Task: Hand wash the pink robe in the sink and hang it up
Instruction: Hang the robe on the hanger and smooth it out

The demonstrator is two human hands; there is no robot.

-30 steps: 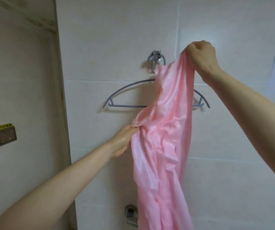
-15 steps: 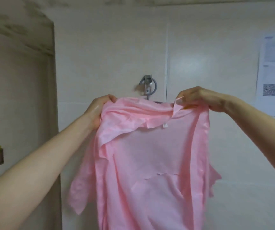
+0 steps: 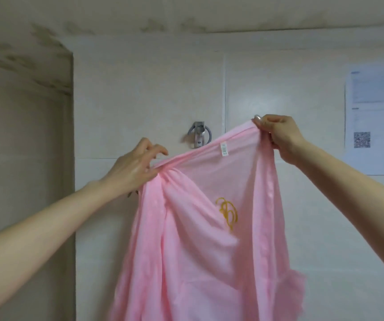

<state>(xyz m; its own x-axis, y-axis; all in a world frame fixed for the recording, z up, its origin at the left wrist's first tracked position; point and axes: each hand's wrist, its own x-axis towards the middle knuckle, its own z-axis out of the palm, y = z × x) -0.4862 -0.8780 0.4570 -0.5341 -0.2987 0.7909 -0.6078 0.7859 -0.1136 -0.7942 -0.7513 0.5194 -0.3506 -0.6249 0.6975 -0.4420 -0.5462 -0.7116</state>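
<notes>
tile covers the wall [image 3: 267, 89] ahead, pale and glossy with thin dark joints, and the ceiling [image 3: 186, 15] above it shows greenish-brown blotches along the join. a plain beige recess [image 3: 24, 147] fills the left side. the pink robe [image 3: 209, 262] hangs in the air in front of the wall, held up by its top edge, which slopes from lower left to upper right; it is bunched into tight folds at the left end and stretched flatter toward the right. the cloth is thin, falls in long soft creases past the bottom of the view, and has a frilled edge at lower right. a printed sheet of paper [image 3: 376, 119] with a square code is stuck to the wall on the right. the left hand [image 3: 137, 167] pinches the gathered left end, its other fingers loosely curled above. the right hand [image 3: 279, 137] has its fingers curled over the high right corner. a metal hook [image 3: 199, 135] with a ring sits on the wall between the hands, just above the robe's edge. a yellow embroidered emblem [image 3: 228, 213] marks the cloth, and a small white label [image 3: 224, 149] sits at the top edge.
</notes>
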